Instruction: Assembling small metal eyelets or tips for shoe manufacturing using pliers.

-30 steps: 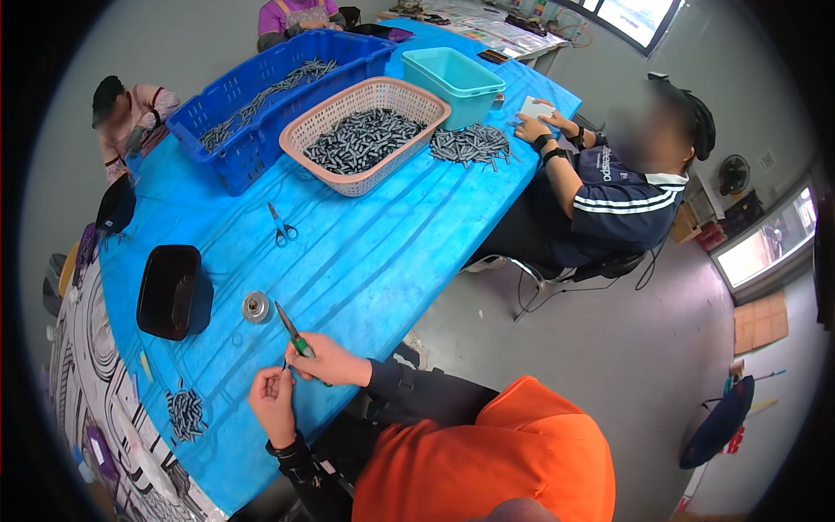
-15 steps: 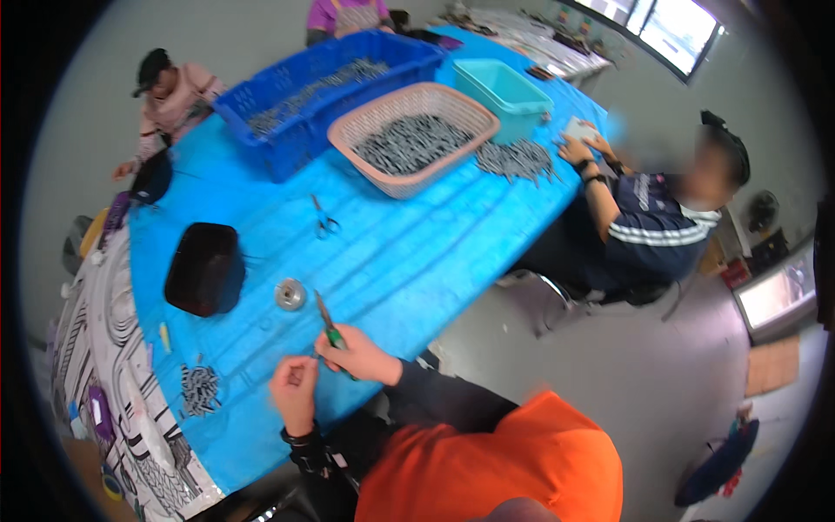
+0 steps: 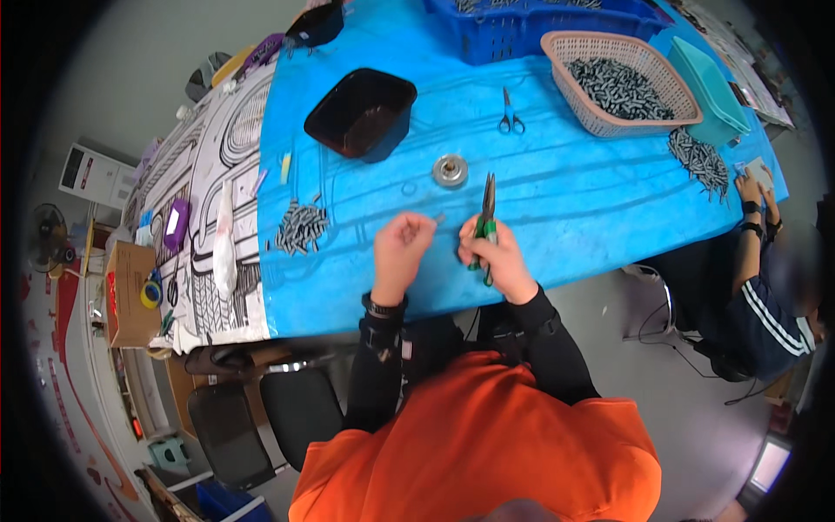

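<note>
My right hand (image 3: 497,257) grips green-handled pliers (image 3: 485,219) with the jaws pointing away from me over the blue table cover (image 3: 574,204). My left hand (image 3: 401,246) pinches a small grey metal piece (image 3: 439,219) just left of the pliers. A round metal spool (image 3: 450,170) lies beyond my hands. A small pile of grey metal pieces (image 3: 301,228) rests to the left of my left hand.
A black tray (image 3: 364,111), scissors (image 3: 510,115), a pink basket of metal pieces (image 3: 617,83), a teal bin (image 3: 711,80) and a blue crate (image 3: 531,22) stand farther off. Another pile (image 3: 701,160) lies before a seated person's hands (image 3: 755,191) at right. Chairs and a cardboard box (image 3: 129,292) stand at left.
The view has swung down and turned, so the table now fills the top. My hands stay close together with the pliers, and the far workers have left the picture.
</note>
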`<state>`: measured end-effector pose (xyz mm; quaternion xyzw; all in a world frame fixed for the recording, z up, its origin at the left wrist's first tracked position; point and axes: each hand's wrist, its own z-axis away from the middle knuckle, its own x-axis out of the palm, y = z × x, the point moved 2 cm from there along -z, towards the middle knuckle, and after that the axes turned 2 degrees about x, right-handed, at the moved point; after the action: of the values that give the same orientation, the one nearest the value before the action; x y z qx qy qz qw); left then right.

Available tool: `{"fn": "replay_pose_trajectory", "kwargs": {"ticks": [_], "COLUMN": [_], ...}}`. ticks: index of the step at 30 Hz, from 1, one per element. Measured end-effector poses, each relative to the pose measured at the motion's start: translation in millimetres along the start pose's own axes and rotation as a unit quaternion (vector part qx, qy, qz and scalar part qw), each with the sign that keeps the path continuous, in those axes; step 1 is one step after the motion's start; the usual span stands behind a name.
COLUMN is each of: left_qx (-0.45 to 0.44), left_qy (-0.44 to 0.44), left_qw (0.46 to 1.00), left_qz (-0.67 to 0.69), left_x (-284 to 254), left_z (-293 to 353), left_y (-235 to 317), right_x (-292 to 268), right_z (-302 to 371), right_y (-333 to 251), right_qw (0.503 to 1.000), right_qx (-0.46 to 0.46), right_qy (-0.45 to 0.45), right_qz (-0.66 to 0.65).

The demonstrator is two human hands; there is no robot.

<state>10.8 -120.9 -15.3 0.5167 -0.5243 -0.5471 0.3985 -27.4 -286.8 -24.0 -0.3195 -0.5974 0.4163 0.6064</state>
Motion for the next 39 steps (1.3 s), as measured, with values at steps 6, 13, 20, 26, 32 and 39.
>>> {"fn": "replay_pose_trajectory", "kwargs": {"ticks": [6, 13, 20, 26, 32, 39], "left_qx": [0.018, 0.061, 0.019, 0.013, 0.027, 0.017], "left_qy": [0.017, -0.018, -0.024, -0.027, -0.026, -0.016], "left_qw": [0.998, 0.965, 0.969, 0.961, 0.964, 0.971], "left_qz": [-0.057, -0.254, -0.247, -0.274, -0.264, -0.238], "left_x": [-5, 2, 7, 6, 7, 2], "left_z": [-57, -81, -94, -99, -98, -81], "left_y": [15, 28, 19, 18, 17, 30], "right_x": [-8, -1, -5, -5, -6, -7], "right_z": [-4, 3, 1, -1, -1, 2], "right_y": [19, 12, 19, 21, 21, 15], "right_qw": [0.999, 0.998, 0.999, 0.998, 0.998, 0.997], "right_qx": [0.004, -0.015, -0.002, -0.006, -0.004, 0.014], "right_qy": [-0.015, -0.028, -0.034, -0.031, -0.032, -0.055], "right_qz": [-0.048, -0.049, -0.035, -0.051, -0.046, -0.044]}}
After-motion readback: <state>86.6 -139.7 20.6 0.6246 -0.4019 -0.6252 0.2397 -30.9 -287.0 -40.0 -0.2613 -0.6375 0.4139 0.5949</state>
